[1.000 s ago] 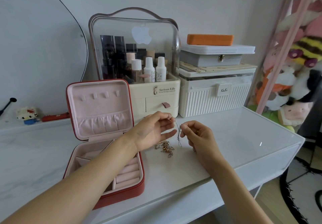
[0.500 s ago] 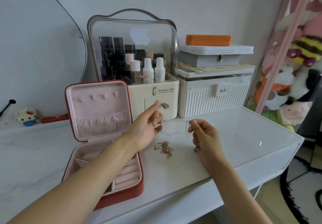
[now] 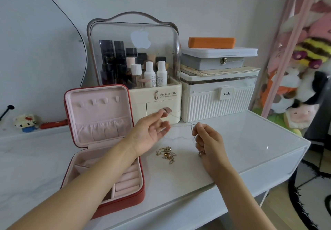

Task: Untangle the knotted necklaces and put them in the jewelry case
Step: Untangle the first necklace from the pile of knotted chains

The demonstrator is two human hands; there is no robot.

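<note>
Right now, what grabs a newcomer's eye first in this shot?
Two hands at centre: the left hand and right hand stretch a thin silver chain between their fingers above the white table. Just below them lies a tangled gold necklace. To the left stands the open red jewelry case with its pink lining.

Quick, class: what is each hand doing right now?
Left hand: fingers spread, thin silver chain running to its fingertips; grip unclear.
Right hand: curled, pinching the same chain.
</note>
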